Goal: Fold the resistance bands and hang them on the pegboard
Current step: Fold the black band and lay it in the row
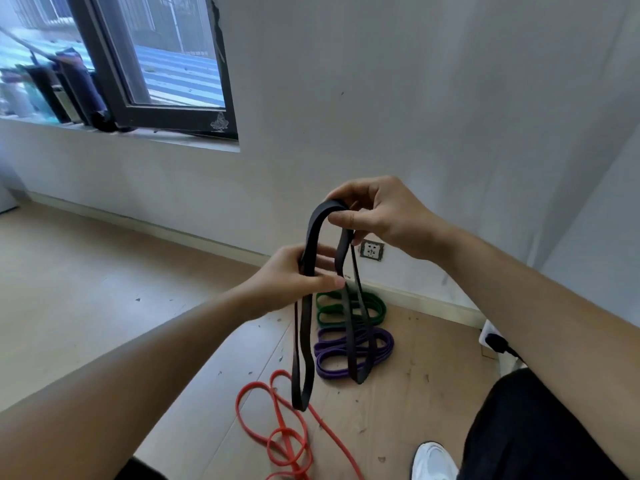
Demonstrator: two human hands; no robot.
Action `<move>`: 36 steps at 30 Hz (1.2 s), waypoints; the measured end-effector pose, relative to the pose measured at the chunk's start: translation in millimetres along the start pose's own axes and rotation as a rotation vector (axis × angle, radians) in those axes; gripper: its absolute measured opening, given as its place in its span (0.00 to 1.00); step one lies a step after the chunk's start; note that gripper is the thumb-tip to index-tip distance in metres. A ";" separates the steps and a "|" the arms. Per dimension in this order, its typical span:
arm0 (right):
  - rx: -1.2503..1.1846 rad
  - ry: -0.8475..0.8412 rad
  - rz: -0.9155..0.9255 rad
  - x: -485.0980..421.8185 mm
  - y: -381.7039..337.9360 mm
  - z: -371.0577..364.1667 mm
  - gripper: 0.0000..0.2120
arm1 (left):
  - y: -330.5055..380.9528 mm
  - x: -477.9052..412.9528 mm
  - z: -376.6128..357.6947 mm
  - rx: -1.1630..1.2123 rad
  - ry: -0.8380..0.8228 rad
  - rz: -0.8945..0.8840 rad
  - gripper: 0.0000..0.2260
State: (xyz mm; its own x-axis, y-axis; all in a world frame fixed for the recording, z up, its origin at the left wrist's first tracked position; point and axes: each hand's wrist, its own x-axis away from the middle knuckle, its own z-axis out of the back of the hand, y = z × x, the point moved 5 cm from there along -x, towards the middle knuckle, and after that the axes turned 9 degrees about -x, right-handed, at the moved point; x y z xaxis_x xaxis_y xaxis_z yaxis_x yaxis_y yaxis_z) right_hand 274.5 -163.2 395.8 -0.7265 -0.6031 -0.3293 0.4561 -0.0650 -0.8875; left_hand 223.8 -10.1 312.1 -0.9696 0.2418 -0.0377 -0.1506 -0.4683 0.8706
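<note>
Right hand pinches the black band at its top bend, left hand grips the strands lower, loops dangling above the floor. I judge I'm mid-fold; next I must gather the loops evenly.

The pale wood-look floor carries a folded green band near the skirting, with a folded purple band just beside it. A red band lies in loose loops. A white shoe stands on the floor, and what may be a power strip lies by the wall.
</note>
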 end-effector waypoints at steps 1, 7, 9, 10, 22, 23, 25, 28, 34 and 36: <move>-0.040 0.004 0.011 0.2 -1.6 1.6 0.08 | 1.6 -0.9 -5.8 0.013 -0.004 -0.008 0.18; -0.258 0.094 0.052 -0.8 -4.0 8.8 0.07 | 11.9 -9.6 -13.8 0.094 0.092 -0.036 0.14; -0.303 0.129 0.068 -1.6 -2.7 11.9 0.08 | 14.2 -11.9 -13.8 0.138 0.129 -0.044 0.13; -0.328 0.137 0.077 -1.9 -2.5 13.0 0.08 | 15.5 -12.9 -14.1 0.147 0.137 -0.052 0.12; -0.263 0.277 0.098 0.3 4.2 46.6 0.11 | 19.8 -15.5 -4.2 0.223 0.099 -0.042 0.10; -0.254 0.277 0.081 0.7 6.6 49.2 0.12 | 19.7 -15.4 -2.2 0.218 0.086 -0.036 0.10; -0.249 0.261 0.054 1.4 10.4 52.4 0.12 | 18.6 -14.9 1.4 0.203 0.048 -0.023 0.11; -0.283 0.245 0.030 1.6 14.7 54.4 0.11 | 16.6 -15.2 7.7 0.094 -0.011 -0.034 0.17; -0.421 0.292 0.024 0.9 18.1 62.7 0.12 | 6.9 -16.2 20.4 -0.141 0.021 -0.044 0.13; -0.421 0.288 0.019 0.7 19.0 62.6 0.11 | 4.6 -17.5 24.5 -0.204 0.041 -0.067 0.11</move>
State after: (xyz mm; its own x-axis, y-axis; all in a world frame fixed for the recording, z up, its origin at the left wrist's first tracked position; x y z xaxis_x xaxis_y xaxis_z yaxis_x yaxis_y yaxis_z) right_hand 314.8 -214.7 398.9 -0.8594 -0.3539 -0.3691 0.2669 0.3052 -0.9141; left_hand 244.8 4.4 328.7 -0.9626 0.2449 -0.1155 -0.2464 -0.6158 0.7484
